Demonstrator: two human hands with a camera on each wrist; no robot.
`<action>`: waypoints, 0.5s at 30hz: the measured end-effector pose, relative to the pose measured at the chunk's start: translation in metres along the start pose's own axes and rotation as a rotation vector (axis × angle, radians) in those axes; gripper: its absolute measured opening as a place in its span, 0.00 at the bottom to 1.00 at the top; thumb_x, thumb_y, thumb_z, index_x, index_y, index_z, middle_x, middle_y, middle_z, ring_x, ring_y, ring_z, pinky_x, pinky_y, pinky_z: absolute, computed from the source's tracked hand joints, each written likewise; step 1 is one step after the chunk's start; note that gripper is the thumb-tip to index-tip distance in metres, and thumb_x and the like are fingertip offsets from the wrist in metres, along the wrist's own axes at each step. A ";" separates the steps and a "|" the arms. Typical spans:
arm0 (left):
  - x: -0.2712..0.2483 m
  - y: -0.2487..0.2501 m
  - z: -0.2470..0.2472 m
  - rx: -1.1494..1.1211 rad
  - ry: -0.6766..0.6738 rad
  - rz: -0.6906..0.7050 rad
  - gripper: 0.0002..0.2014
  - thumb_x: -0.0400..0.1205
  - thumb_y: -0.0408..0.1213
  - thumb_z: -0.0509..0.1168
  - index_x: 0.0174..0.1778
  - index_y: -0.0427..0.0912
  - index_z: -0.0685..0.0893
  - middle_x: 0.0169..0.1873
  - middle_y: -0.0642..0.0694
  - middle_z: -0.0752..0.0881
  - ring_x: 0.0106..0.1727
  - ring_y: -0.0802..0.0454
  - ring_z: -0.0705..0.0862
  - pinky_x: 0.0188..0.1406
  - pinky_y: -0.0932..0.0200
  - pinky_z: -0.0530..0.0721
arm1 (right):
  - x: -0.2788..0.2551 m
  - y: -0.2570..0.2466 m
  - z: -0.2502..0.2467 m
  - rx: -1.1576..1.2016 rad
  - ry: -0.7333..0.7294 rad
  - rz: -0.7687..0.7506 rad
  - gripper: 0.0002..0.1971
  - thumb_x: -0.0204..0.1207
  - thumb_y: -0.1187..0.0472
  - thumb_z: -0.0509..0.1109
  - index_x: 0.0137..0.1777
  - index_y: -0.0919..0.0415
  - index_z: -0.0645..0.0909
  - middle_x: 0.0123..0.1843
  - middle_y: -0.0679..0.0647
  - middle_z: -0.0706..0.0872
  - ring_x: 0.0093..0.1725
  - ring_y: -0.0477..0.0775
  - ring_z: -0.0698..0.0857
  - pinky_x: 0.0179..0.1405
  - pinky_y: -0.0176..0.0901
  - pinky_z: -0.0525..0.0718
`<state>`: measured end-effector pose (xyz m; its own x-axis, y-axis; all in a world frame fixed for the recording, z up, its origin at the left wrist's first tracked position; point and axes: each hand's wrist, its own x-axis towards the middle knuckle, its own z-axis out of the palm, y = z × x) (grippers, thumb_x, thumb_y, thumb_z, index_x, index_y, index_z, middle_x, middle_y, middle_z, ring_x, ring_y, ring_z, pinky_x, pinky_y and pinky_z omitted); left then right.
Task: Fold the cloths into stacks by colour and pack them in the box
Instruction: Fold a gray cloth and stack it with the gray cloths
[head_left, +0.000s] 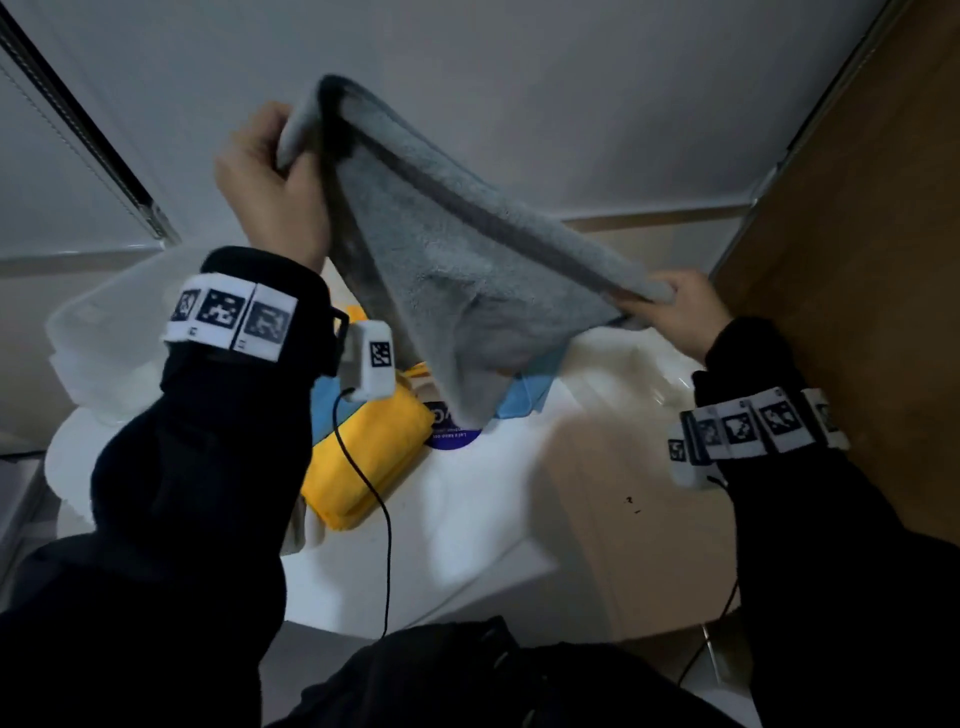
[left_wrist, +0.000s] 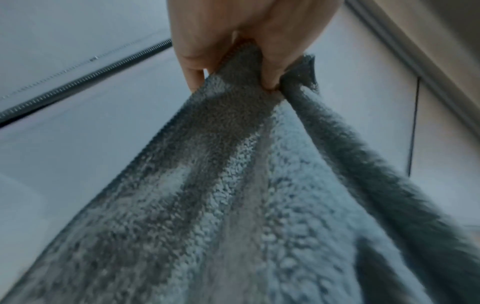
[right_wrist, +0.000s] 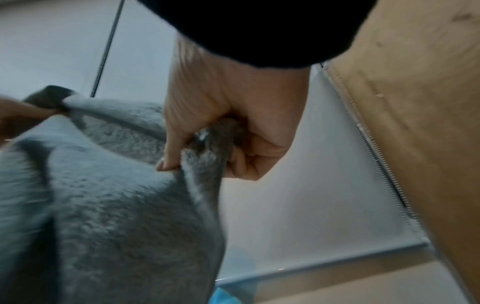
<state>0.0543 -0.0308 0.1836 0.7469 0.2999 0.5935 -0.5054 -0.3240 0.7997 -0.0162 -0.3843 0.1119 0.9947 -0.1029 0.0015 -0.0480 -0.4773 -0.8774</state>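
Left hand (head_left: 270, 182) is up high, fingers pinched round one corner of the grey cloth (head_left: 467, 270), and the right hand (head_left: 685, 312) sits lower, clamped on the far corner, so the top edge runs taut between them on a slope. The cloth hangs in the air over the white table (head_left: 493, 509), its free tip dangling just above the pile. It looks like a fluffy microfibre: light, soft, totally limp, so it should sag wherever it isn't held. Corners are the place to grip, as here; pinching mid-edge would likely let it bunch.

Count below: one yellow cloth (head_left: 363, 457), folded, and blue cloth (head_left: 540, 379) peeking out behind the grey one; how many blue pieces, I cannot tell. One translucent box (head_left: 104, 332) waits far left.
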 end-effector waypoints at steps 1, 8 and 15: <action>0.004 -0.003 -0.001 -0.014 -0.003 -0.031 0.10 0.71 0.29 0.61 0.26 0.48 0.78 0.20 0.65 0.77 0.28 0.69 0.72 0.28 0.64 0.70 | -0.001 0.002 -0.007 0.070 0.040 0.019 0.08 0.72 0.63 0.76 0.47 0.68 0.86 0.32 0.43 0.87 0.28 0.31 0.82 0.34 0.30 0.81; -0.022 -0.032 0.022 -0.020 -0.184 -0.298 0.09 0.74 0.34 0.62 0.28 0.48 0.78 0.23 0.60 0.76 0.30 0.60 0.73 0.31 0.61 0.71 | -0.012 -0.003 -0.029 0.442 0.215 -0.002 0.09 0.71 0.70 0.75 0.43 0.55 0.83 0.37 0.45 0.90 0.40 0.44 0.88 0.44 0.36 0.86; -0.025 0.010 0.052 -0.293 -0.136 -0.213 0.08 0.84 0.33 0.58 0.42 0.41 0.80 0.32 0.57 0.82 0.35 0.65 0.79 0.38 0.66 0.76 | -0.015 -0.017 -0.054 0.840 0.401 -0.104 0.15 0.63 0.63 0.80 0.47 0.58 0.79 0.46 0.53 0.87 0.48 0.50 0.87 0.50 0.41 0.84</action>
<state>0.0534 -0.0879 0.1723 0.8888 0.2049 0.4100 -0.4205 0.0086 0.9073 -0.0356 -0.4217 0.1524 0.8772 -0.4629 0.1274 0.2765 0.2701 -0.9223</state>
